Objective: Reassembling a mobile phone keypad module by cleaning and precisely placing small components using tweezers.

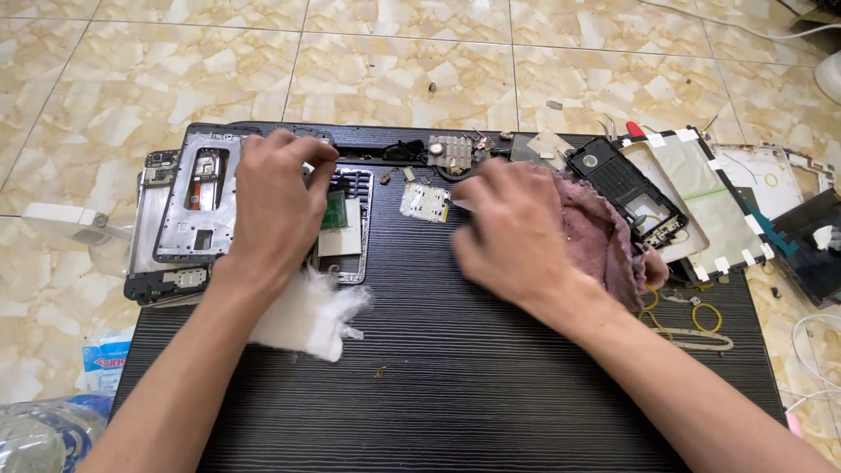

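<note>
My left hand point(276, 206) lies fingers-down on an opened phone body point(350, 229) with a green part inside, holding it against the dark board point(455, 368). My right hand point(508, 229) hovers beside it, fingers curled; a small pale piece shows at its fingertips, and I cannot tell whether it is pinched. A small silver shield plate point(424, 201) lies between the hands. A white tissue wad point(308, 317) sits under my left wrist. A pink cloth point(604, 235) lies behind my right hand.
Grey phone frames point(194, 197) are stacked at the board's left edge. A black phone back point(624, 188), a taped panel point(701, 201) and more phone parts point(806, 228) lie at the right. Yellow rubber rings point(706, 317), small screws, a plastic bottle point(39, 434) and tiled floor point(394, 61) surround it.
</note>
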